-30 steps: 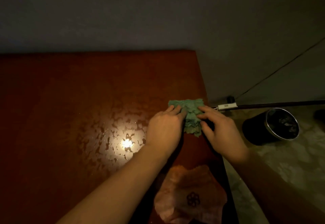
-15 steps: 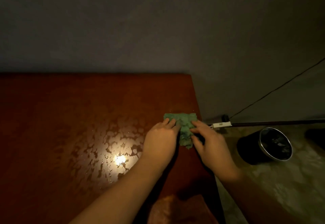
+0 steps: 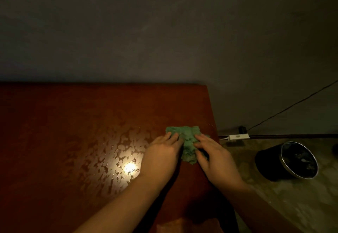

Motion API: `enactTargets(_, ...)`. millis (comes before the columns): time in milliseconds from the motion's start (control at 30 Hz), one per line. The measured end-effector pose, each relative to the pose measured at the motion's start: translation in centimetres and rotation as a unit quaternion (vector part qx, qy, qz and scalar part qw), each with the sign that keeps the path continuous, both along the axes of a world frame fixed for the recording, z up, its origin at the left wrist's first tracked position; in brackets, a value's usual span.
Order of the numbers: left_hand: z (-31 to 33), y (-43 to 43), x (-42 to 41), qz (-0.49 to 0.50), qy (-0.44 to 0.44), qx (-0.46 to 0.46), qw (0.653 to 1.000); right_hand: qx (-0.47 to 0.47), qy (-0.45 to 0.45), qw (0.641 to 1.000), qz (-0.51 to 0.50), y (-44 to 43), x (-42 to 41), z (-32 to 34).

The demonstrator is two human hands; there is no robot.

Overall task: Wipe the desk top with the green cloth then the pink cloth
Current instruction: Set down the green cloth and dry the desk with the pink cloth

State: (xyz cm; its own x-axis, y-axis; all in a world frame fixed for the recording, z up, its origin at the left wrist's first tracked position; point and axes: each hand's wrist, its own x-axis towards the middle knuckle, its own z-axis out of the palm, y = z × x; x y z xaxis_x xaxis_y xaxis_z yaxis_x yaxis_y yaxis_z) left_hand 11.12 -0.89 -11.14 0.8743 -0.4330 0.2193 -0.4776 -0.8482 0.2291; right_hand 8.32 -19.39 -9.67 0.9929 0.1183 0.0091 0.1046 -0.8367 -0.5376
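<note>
— Reddish-brown desk top (image 3: 73, 132) fills our head view, with a lamp's glare (image 3: 129, 167) on its mottled sheen.
— Where do we have the green cloth (image 3: 188, 141)?
— Crumpled near the desk's right edge. Our left hand (image 3: 161, 159) lies palm-down, straight fingers pressing its left side. Our right hand (image 3: 215, 159) presses its right side, fingers extended, not gripping.
— And the pink cloth (image 3: 182, 226)?
— Barely showing at the bottom edge, between our forearms. Right of the desk, a black bin (image 3: 285, 161) is on the floor.
</note>
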Motion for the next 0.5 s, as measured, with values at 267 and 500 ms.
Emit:
enactTargets(267,0.6,-6.4,5.0,0.009,0.008,0.007,1.0,0.0,-0.021,0.998,-0.067,-4.3,4.5,0.2)
enactTargets(500,0.0,-3.5,4.0,-0.017,0.003,-0.002,1.0,-0.012,-0.02,0.999,-0.048,-3.1,2.8,-1.0)
